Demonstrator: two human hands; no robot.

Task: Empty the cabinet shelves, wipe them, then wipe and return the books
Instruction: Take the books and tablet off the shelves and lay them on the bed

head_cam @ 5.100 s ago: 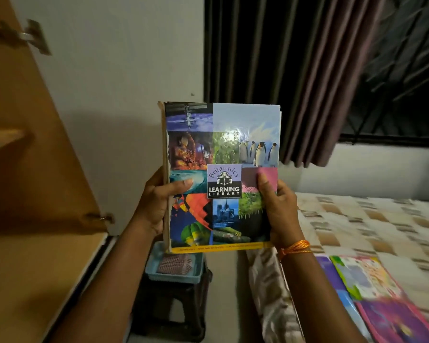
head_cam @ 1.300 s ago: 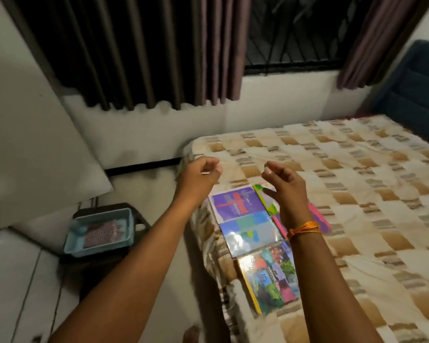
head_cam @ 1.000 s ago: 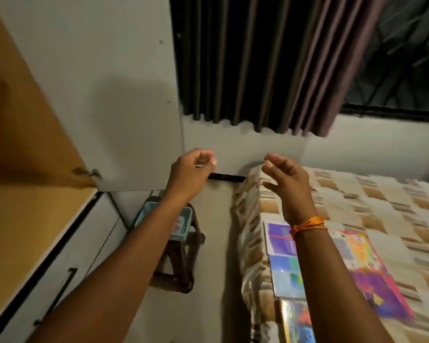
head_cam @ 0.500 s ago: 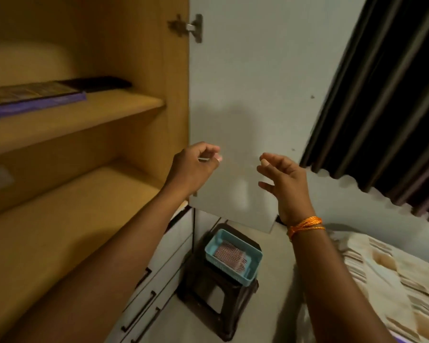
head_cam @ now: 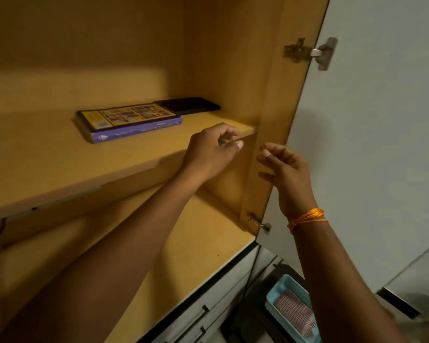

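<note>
We've got one purple-edged book lying flat on the upper shelf, cover up, spine toward us, with a dark flat item just behind it against the back corner. Lying flat and near the front edge like that, the book reads as easy to slide out, and by our judgement it's what is left to clear from this level. The lower shelf shows only bare wood in the part we can see.

Now the hands. Our left hand is up at the front lip of the upper shelf, to the right of the book and apart from it, fingers loosely curled with thumb near forefinger, gripping nothing we can make out. Whether it touches the shelf edge we can't tell. Our right hand, orange thread at the wrist, hangs in front of the cabinet's side panel, fingers half curled, empty.

Further out, the white door stands swung open on its hinge, and down below a blue basket with a cloth in it sits on a dark stool, we'd say ready for the wiping.
</note>
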